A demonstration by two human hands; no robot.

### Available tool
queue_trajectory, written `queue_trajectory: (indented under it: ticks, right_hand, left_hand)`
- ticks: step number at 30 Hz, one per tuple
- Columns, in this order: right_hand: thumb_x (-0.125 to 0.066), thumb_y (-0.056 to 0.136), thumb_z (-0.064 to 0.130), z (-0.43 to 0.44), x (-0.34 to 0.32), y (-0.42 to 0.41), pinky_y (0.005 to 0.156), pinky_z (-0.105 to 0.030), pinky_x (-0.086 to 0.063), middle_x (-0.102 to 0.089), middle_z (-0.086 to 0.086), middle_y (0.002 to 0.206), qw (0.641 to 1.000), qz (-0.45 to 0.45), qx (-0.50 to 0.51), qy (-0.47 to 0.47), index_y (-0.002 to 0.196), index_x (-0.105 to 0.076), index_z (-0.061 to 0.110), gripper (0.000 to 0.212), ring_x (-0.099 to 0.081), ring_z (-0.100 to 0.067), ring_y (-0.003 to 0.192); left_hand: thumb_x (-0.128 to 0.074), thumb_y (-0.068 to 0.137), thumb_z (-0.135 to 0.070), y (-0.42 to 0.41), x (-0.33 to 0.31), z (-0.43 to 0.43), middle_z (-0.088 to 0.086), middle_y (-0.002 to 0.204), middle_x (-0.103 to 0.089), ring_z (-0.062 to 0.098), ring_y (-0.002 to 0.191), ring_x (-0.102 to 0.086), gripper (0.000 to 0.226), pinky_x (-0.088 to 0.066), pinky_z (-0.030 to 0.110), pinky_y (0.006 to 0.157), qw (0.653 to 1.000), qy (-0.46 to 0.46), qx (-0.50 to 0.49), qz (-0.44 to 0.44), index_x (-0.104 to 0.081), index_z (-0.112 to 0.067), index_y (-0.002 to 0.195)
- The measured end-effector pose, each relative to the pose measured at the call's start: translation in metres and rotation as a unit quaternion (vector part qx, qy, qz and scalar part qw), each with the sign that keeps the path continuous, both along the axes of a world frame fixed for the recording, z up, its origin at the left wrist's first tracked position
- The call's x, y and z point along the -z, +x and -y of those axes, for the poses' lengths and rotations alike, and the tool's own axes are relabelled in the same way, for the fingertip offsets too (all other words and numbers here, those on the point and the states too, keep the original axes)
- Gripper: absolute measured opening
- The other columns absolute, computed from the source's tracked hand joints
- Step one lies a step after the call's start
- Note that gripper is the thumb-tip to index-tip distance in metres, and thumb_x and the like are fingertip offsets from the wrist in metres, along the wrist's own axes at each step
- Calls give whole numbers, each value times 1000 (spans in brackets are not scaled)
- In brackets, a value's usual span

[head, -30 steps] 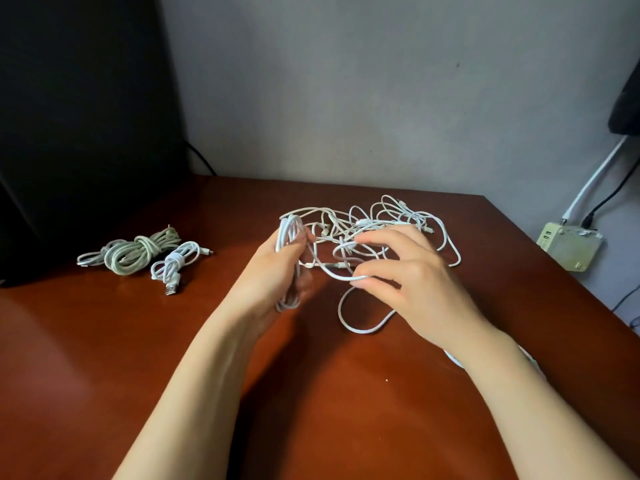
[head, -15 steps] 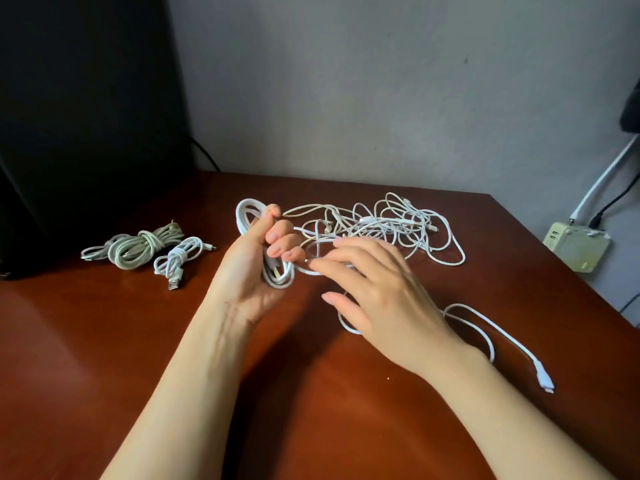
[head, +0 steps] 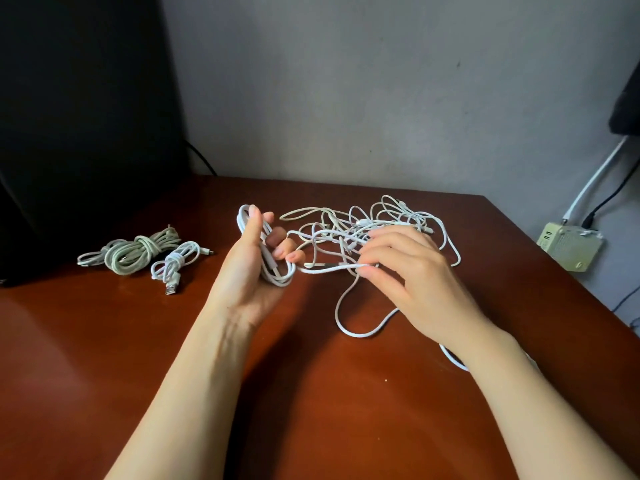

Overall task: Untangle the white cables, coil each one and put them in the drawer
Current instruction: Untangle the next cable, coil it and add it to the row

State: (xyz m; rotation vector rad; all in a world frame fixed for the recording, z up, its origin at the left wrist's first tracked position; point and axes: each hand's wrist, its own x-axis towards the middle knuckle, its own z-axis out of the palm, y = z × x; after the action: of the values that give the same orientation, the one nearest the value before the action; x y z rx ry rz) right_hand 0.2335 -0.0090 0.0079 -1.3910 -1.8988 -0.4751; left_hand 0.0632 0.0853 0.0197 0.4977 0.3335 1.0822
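Head view: two tied bundles [head: 138,254] at the tabletop's [head: 104,358] left edge; left hand [head: 249,271] grips one coil [head: 278,276], right hand [head: 422,278] pinches its strand [head: 329,269] (tail hidden under forearm); one tangle [head: 388,220], perhaps several cables.

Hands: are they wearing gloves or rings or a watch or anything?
No. The left hand and the right hand are bare: no gloves, no rings, and no watch or bracelet at the wrists. The left forearm and the right forearm are bare too, with no sleeve showing down to the bottom edge of the picture.
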Motion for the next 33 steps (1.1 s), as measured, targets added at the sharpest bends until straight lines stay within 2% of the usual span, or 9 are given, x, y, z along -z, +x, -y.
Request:
queue_trajectory:
  ticks: [6, 12, 17, 21, 23, 26, 29, 30, 33]
  right_hand:
    - [-59, 87, 31, 1, 0, -11, 97, -25, -35, -67, 6, 78, 998, 25, -64, -11, 81, -73, 14, 23, -56, -10, 104]
    - [-62, 85, 32, 3, 0, -20, 98, -21, -34, -67, 5, 71, 995, 14, -97, -3, 75, -74, 14, 24, -58, -7, 101]
    - [-62, 86, 33, 4, -1, -18, 81, -23, -39, -63, 6, 65, 995, -4, -96, 23, 72, -74, 14, 27, -55, -9, 78]
    - [-61, 88, 30, 2, -1, -19, 68, -21, -35, -50, 7, 56, 995, -15, -83, 47, 70, -73, 11, 28, -38, -9, 59]
    - [-61, 89, 31, 3, -1, -18, 64, -17, -30, -44, 7, 55, 996, -16, -65, 66, 69, -73, 11, 31, -31, -7, 57]
    - [-60, 89, 36, 4, 0, -16, 54, -19, -30, -45, 3, 54, 995, 15, -25, 100, 68, -73, 14, 33, -36, -12, 50]
    - [-65, 86, 38, 4, 0, -16, 51, -21, -32, -46, 3, 55, 991, 32, -15, 131, 66, -71, 14, 31, -38, -13, 48]
    - [-67, 84, 38, 4, 0, -16, 50, -21, -32, -46, 3, 55, 990, 32, -18, 138, 65, -69, 13, 32, -37, -13, 48]
    - [-68, 83, 42, 5, -1, -15, 47, -24, -36, -47, 1, 56, 989, 30, -28, 145, 62, -64, 10, 38, -39, -16, 46]
  left_hand:
    - [-45, 100, -33, -2, 2, -3, -4, 56, -31, 6, 42, -29, 19, -35, 17, 42, 999, -10, -20, -42, -44, -16, 91]
    - [-45, 101, -30, 2, 5, 3, -4, 62, -33, 7, 49, -29, 13, -30, 18, 43, 974, 125, -17, -190, -43, -19, 94]
    - [-44, 101, -31, 4, 6, 10, -4, 64, -30, 9, 53, -23, 12, -23, 22, 46, 950, 195, 11, -242, -43, -19, 98]
    - [-43, 101, -33, 6, 8, 15, -3, 68, -27, 13, 57, -18, 16, -12, 34, 55, 917, 275, 28, -289, -39, -20, 93]
    - [-44, 100, -35, 6, 8, 18, -3, 69, -28, 11, 56, -19, 18, -14, 31, 53, 903, 299, 49, -304, -40, -18, 98]
    - [-45, 96, -39, 8, 9, 23, -5, 66, -31, 8, 52, -23, 29, -19, 26, 49, 880, 333, 77, -331, -41, -12, 105]
    - [-43, 91, -49, 9, 8, 29, -4, 64, -33, 7, 50, -26, 38, -23, 20, 46, 855, 358, 104, -361, -40, -12, 97]
    - [-42, 89, -55, 9, 9, 29, -3, 65, -36, 9, 54, -29, 45, -28, 20, 48, 843, 367, 111, -377, -42, -11, 97]
    - [-33, 89, -69, 9, 15, 28, 9, 82, -57, 15, 79, -42, 61, -38, 29, 73, 803, 399, 132, -422, -53, -15, 108]
